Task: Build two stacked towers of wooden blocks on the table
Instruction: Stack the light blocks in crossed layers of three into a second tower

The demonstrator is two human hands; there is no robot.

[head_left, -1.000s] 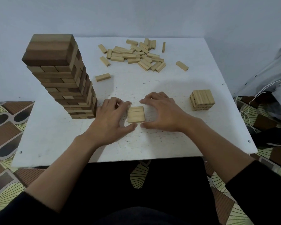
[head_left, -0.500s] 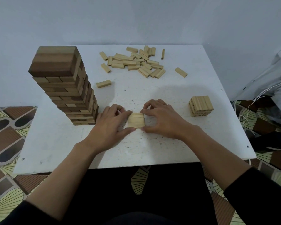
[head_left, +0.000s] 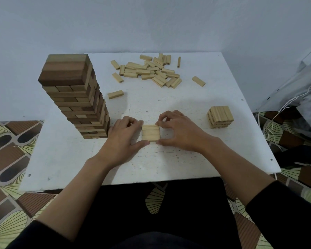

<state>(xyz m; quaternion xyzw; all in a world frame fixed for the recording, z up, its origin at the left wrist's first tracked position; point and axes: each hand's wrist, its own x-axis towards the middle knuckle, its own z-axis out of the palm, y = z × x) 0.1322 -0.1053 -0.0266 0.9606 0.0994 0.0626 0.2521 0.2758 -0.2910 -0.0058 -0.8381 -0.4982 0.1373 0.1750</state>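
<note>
We pinch the flat square layer of pale wooden blocks [head_left: 150, 133] between our left hand [head_left: 122, 139] and right hand [head_left: 180, 133], fingers curled against its sides, just right of the tall brown wooden block tower [head_left: 75, 97]

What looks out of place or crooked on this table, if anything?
Nothing looks damaged. The loose blocks at the far side lie in a disorderly heap, with one stray block apart near the tall tower. The row of blocks between left hand and right hand lies square.

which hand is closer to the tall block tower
Left. The left hand lies beside the tall block tower; the right hand is farther, across the flat row of blocks.
</note>
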